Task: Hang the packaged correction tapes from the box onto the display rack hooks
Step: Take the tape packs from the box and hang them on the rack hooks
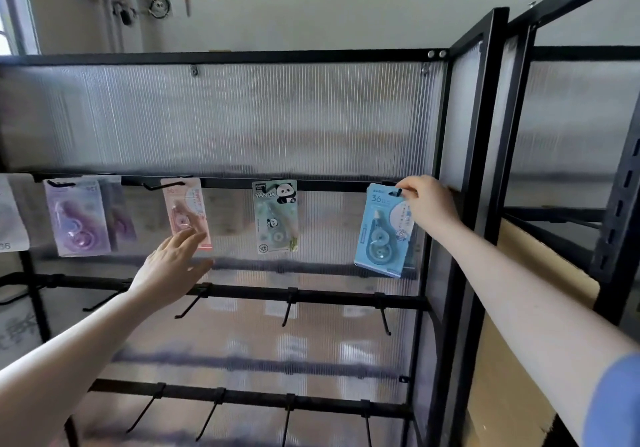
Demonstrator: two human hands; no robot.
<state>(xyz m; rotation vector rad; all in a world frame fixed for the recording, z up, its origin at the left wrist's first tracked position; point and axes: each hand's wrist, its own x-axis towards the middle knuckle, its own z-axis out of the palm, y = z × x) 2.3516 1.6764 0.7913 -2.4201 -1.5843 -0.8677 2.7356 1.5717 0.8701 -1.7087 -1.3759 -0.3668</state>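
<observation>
A person's right hand point(427, 204) pinched the top corner of a blue pack point(382, 230) of correction tape at the far right hook of the rack's point(464, 155) top rail, fingers closed on the card beside its hang hole. The pack hung tilted, its lower edge swung toward the left. The left hand point(173, 266) reached up with fingers spread and relaxed, holding nothing, its fingertips at the lower edge of a pink pack point(187, 212) that hung from a hook on the same rail. Between the two, a panda pack point(276, 216) hung straight. A purple pack point(77, 218) hung further left, with another behind it. Bare hooks point(287, 309) lined the two lower rails. A cardboard sheet point(540, 273) leaned behind the right frame.
</observation>
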